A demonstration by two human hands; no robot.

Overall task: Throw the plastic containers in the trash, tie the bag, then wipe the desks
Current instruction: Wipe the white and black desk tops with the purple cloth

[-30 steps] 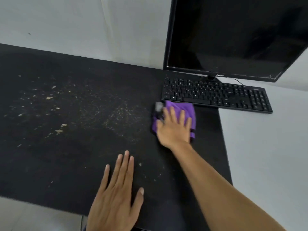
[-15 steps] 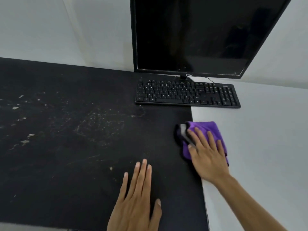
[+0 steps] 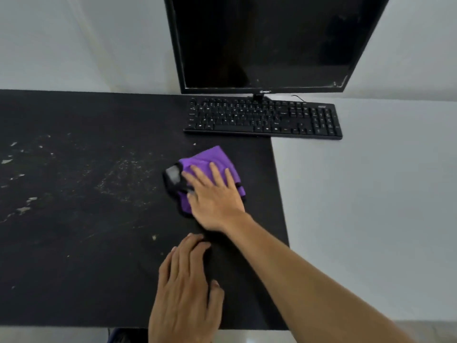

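Observation:
A black desk (image 3: 74, 268) fills the left and middle of the view, speckled with pale crumbs and dust (image 3: 123, 179). A folded purple cloth (image 3: 210, 157) with a grey and black corner lies on its right part. My right hand (image 3: 215, 196) presses flat on the cloth, fingers spread and pointing left. My left hand (image 3: 185, 293) rests palm down on the desk near the front edge, just below the right wrist, holding nothing. No plastic containers or trash bag are in view.
A black keyboard (image 3: 264, 117) lies behind the cloth, straddling the black desk and a white desk (image 3: 371, 194) to the right. A dark monitor (image 3: 267, 40) stands behind it against the white wall. Larger pale flakes (image 3: 24, 206) lie at far left.
My right hand slid the cloth right to the seam with the white desk, then back left onto the black desk. My left hand stayed flat near the front edge.

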